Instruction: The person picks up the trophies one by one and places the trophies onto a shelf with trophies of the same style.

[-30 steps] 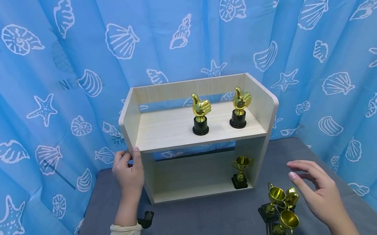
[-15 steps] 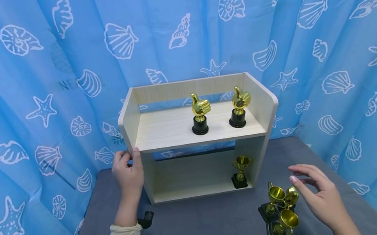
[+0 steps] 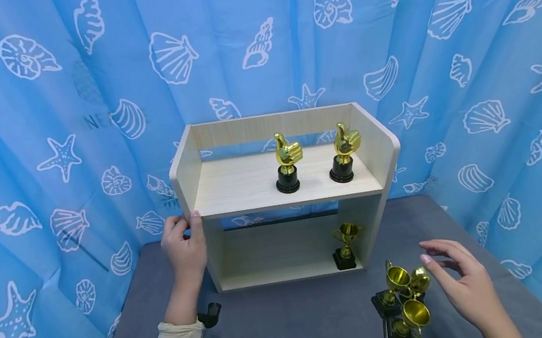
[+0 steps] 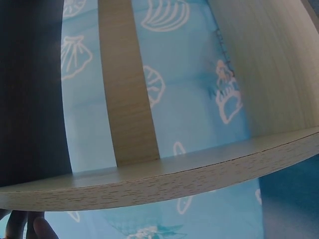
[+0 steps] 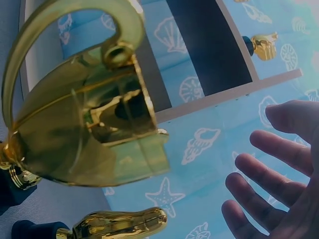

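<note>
Two gold cups (image 3: 415, 315) and a thumb trophy (image 3: 419, 280) sit clustered in front of the shelf (image 3: 237, 184), off its right corner, with my right hand (image 3: 463, 283) just beside them, fingers loosely spread and holding nothing — the reach, I judge, which calls for a careful pinch round one without tipping its neighbours. My left hand (image 3: 187, 250) grips the shelf's left side — two thumbs-up trophies (image 3: 289, 154) stand on its upper board, one cup (image 3: 347, 233) at its lower right.
</note>
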`<control>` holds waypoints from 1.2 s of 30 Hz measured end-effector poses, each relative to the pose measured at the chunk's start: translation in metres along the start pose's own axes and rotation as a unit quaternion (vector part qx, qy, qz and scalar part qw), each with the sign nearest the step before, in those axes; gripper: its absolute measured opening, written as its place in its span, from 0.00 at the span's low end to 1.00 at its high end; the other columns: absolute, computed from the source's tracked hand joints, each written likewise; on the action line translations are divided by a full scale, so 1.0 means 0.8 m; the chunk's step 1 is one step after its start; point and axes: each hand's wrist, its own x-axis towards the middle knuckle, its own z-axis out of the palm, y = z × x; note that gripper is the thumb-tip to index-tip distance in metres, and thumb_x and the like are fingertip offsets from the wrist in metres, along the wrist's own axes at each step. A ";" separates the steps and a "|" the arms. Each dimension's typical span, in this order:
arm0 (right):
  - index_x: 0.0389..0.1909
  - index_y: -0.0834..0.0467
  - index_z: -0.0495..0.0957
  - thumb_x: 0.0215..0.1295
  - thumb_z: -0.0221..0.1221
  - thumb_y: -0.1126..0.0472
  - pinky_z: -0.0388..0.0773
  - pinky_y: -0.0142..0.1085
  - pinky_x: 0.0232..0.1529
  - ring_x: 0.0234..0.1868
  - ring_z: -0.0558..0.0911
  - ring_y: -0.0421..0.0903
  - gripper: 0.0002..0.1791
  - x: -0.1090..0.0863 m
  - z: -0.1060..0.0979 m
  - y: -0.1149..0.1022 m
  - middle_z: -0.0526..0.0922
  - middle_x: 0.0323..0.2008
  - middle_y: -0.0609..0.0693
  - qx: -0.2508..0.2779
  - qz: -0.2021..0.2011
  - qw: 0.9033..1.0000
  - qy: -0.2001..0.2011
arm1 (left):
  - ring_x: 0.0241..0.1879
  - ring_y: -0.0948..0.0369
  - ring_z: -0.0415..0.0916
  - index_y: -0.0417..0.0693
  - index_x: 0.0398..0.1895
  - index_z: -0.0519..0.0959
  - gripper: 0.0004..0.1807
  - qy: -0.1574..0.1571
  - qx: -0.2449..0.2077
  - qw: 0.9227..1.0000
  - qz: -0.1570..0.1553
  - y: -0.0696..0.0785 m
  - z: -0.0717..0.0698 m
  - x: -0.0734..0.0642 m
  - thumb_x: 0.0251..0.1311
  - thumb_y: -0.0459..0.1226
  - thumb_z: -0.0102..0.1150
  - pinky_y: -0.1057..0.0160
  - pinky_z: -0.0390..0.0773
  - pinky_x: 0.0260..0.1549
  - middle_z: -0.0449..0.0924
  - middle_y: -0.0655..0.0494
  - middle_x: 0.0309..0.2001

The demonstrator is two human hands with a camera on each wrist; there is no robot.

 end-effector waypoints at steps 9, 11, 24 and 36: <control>0.58 0.60 0.83 0.76 0.62 0.64 0.70 0.13 0.48 0.51 0.74 0.19 0.14 -0.002 0.003 0.005 0.74 0.52 0.23 -0.017 0.010 1.000 -0.006 | 0.40 0.50 0.80 0.30 0.37 0.88 0.23 -0.004 0.003 1.000 -0.005 0.001 0.000 0.000 0.76 0.45 0.60 0.79 0.69 0.33 0.79 0.40 0.41; 0.59 0.60 0.83 0.76 0.62 0.64 0.70 0.12 0.48 0.51 0.74 0.18 0.14 -0.002 0.003 0.007 0.74 0.52 0.24 -0.016 0.014 1.000 -0.005 | 0.40 0.50 0.80 0.30 0.37 0.88 0.23 -0.003 0.004 1.000 -0.004 0.001 0.000 0.000 0.76 0.45 0.60 0.79 0.68 0.33 0.79 0.40 0.41; 0.59 0.60 0.83 0.80 0.60 0.58 0.71 0.13 0.48 0.50 0.75 0.20 0.14 -0.005 -0.001 0.007 0.74 0.51 0.25 -0.018 0.035 0.999 -0.013 | 0.39 0.50 0.79 0.29 0.37 0.88 0.23 -0.008 -0.002 1.000 -0.007 0.005 -0.004 0.000 0.76 0.45 0.60 0.79 0.68 0.34 0.79 0.39 0.41; 0.61 0.58 0.82 0.79 0.61 0.55 0.71 0.13 0.46 0.50 0.73 0.17 0.17 -0.007 -0.004 0.017 0.76 0.53 0.32 -0.035 0.058 0.997 -0.024 | 0.40 0.49 0.84 0.35 0.41 0.90 0.19 -0.008 0.006 1.000 0.004 0.007 -0.005 0.006 0.73 0.45 0.64 0.63 0.77 0.32 0.82 0.42 0.40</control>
